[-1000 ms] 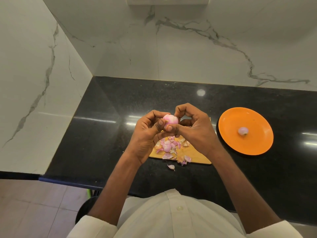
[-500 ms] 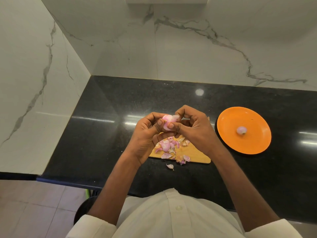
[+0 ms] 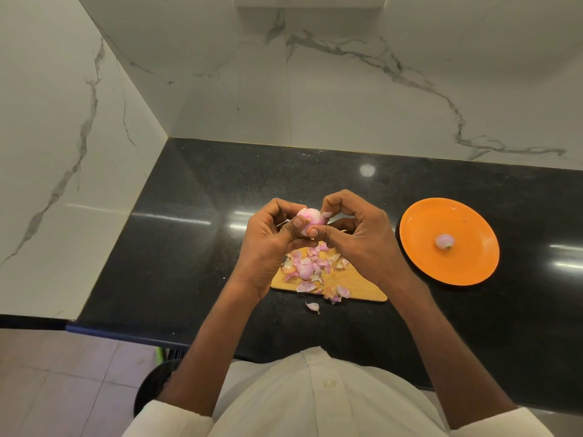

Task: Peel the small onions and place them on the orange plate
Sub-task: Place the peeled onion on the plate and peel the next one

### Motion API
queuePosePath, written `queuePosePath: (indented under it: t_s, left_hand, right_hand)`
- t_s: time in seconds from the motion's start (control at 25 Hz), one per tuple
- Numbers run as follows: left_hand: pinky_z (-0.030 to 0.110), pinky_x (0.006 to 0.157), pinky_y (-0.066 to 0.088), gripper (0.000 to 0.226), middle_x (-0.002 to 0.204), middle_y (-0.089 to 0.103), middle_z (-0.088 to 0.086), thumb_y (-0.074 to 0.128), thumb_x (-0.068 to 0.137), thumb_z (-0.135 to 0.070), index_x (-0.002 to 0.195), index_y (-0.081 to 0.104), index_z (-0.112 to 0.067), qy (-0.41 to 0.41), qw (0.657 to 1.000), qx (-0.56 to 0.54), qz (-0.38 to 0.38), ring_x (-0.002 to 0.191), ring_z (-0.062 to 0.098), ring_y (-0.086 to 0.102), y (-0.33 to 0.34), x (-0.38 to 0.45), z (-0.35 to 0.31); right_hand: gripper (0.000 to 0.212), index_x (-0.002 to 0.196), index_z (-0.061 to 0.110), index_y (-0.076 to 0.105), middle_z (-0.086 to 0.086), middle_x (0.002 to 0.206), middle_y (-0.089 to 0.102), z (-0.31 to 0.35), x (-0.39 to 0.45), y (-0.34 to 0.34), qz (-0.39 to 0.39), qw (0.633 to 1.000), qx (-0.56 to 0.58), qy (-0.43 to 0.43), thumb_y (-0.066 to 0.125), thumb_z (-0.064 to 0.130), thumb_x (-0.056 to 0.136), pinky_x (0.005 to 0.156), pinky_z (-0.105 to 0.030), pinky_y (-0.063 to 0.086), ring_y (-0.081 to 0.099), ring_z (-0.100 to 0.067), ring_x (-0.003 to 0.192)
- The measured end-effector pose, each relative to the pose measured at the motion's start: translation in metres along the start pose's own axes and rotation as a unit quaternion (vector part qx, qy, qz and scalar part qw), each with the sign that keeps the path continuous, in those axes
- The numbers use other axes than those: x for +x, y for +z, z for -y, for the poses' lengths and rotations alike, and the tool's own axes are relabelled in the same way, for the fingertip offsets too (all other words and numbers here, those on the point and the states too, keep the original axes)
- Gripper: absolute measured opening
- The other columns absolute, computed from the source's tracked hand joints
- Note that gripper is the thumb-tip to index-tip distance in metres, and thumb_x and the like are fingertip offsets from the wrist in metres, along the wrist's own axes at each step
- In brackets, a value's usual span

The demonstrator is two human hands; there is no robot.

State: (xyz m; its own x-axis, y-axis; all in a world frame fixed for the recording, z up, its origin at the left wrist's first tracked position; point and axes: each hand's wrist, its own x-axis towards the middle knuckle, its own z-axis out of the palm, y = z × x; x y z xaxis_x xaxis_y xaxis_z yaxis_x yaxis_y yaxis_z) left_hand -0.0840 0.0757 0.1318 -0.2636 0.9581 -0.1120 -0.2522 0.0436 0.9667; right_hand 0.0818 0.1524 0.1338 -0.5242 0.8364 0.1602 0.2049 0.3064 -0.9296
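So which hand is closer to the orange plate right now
Right. The right hand works just left of the orange plate, not touching it; the left hand is farther left, beyond the onion both hands hold.

Glossy black stone counter [image 3: 195, 253], wooden board [image 3: 353, 287].

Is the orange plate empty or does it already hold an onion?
Not empty: one peeled small onion lies alone near the middle of the orange plate.
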Motion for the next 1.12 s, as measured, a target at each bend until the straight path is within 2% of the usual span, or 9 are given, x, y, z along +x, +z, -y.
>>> queuePosePath:
  t_s: [0.12, 0.24, 0.36, 0.52, 0.6, 0.72, 0.88, 1.0, 1.12]
  left_hand:
    - [0.036, 0.078, 0.065, 0.022, 0.109, 0.072, 0.011, 0.065, 0.097, -0.014, 0.115, 0.063, 0.000, -0.004, 1.000, 0.014, 0.000, 0.100, 0.030, 0.076, 0.002, 0.000, 0.000]
    - [0.036, 0.077, 0.065, 0.015, 0.106, 0.074, 0.008, 0.062, 0.101, -0.008, 0.114, 0.063, 0.000, -0.008, 1.000, 0.015, -0.001, 0.099, 0.030, 0.077, 0.001, 0.000, 0.003]
    - [0.037, 0.078, 0.065, 0.017, 0.108, 0.073, 0.010, 0.063, 0.100, -0.010, 0.113, 0.063, 0.000, -0.020, 1.000, -0.008, 0.007, 0.099, 0.029, 0.077, 0.000, -0.002, 0.003]
    - [0.037, 0.079, 0.065, 0.024, 0.106, 0.075, 0.013, 0.066, 0.093, -0.018, 0.111, 0.065, -0.002, -0.059, 0.997, -0.058, 0.004, 0.098, 0.032, 0.076, 0.000, -0.004, 0.003]
    - [0.035, 0.078, 0.065, 0.023, 0.106, 0.076, 0.014, 0.067, 0.092, -0.019, 0.110, 0.065, -0.003, -0.073, 0.994, -0.077, -0.005, 0.099, 0.033, 0.076, 0.000, -0.004, 0.002]
    - [0.036, 0.080, 0.065, 0.027, 0.107, 0.074, 0.013, 0.069, 0.092, -0.018, 0.112, 0.064, 0.000, -0.058, 0.995, -0.077, -0.033, 0.100, 0.030, 0.077, 0.001, -0.003, 0.001]
    - [0.041, 0.085, 0.064, 0.020, 0.111, 0.070, 0.018, 0.071, 0.093, -0.010, 0.111, 0.064, -0.002, -0.029, 0.997, -0.053, -0.057, 0.106, 0.034, 0.075, 0.003, -0.001, 0.002]
    - [0.040, 0.083, 0.065, 0.017, 0.110, 0.071, 0.017, 0.069, 0.097, -0.007, 0.111, 0.064, 0.000, -0.027, 0.997, -0.031, -0.058, 0.106, 0.034, 0.075, 0.003, 0.000, 0.002]
    - [0.039, 0.083, 0.065, 0.029, 0.114, 0.068, 0.021, 0.071, 0.093, -0.015, 0.115, 0.062, 0.002, -0.034, 0.996, -0.054, -0.054, 0.105, 0.031, 0.075, 0.004, -0.002, 0.001]
  right_hand:
    - [0.023, 0.105, 0.019, 0.065, 0.002, 0.097, 0.068, -0.002, -0.001, 0.002, -0.005, 1.000, -0.009, -0.009, 0.083, 0.019, 0.090, 0.065, -0.034, 0.064, 0.070, -0.018, 0.079]
    - [0.018, 0.103, 0.015, 0.066, -0.001, 0.095, 0.068, -0.003, -0.001, 0.002, 0.000, 1.000, -0.005, -0.011, 0.080, 0.018, 0.091, 0.063, -0.033, 0.063, 0.071, -0.018, 0.079]
    - [0.010, 0.101, 0.008, 0.068, -0.005, 0.094, 0.068, -0.004, 0.000, -0.002, 0.028, 1.000, 0.008, -0.004, 0.074, 0.005, 0.094, 0.063, -0.030, 0.062, 0.072, -0.020, 0.077]
    - [0.020, 0.100, 0.007, 0.069, -0.004, 0.092, 0.069, -0.008, 0.000, -0.002, 0.044, 0.998, -0.025, -0.030, 0.066, -0.011, 0.094, 0.065, -0.034, 0.063, 0.073, -0.021, 0.079]
    - [0.016, 0.102, 0.009, 0.068, 0.000, 0.093, 0.069, -0.010, -0.001, 0.001, 0.029, 0.998, -0.032, -0.035, 0.069, -0.005, 0.096, 0.065, -0.040, 0.062, 0.072, -0.020, 0.080]
    - [0.018, 0.113, 0.017, 0.069, 0.006, 0.101, 0.072, -0.007, -0.004, 0.004, -0.012, 0.996, -0.068, -0.050, 0.076, 0.014, 0.096, 0.067, -0.035, 0.062, 0.072, -0.012, 0.087]
    - [0.017, 0.107, 0.013, 0.073, 0.006, 0.096, 0.076, -0.006, -0.004, 0.013, -0.069, 0.992, -0.081, -0.062, 0.077, 0.005, 0.093, 0.064, -0.037, 0.062, 0.075, -0.012, 0.083]
    - [0.013, 0.102, 0.012, 0.074, 0.005, 0.089, 0.074, -0.006, -0.002, 0.010, -0.063, 0.990, -0.104, -0.068, 0.077, 0.005, 0.093, 0.062, -0.031, 0.060, 0.071, -0.011, 0.075]
    - [0.021, 0.113, 0.015, 0.070, 0.006, 0.099, 0.074, -0.002, -0.001, 0.006, -0.037, 0.994, -0.088, -0.054, 0.078, 0.018, 0.094, 0.064, -0.021, 0.057, 0.071, -0.007, 0.081]
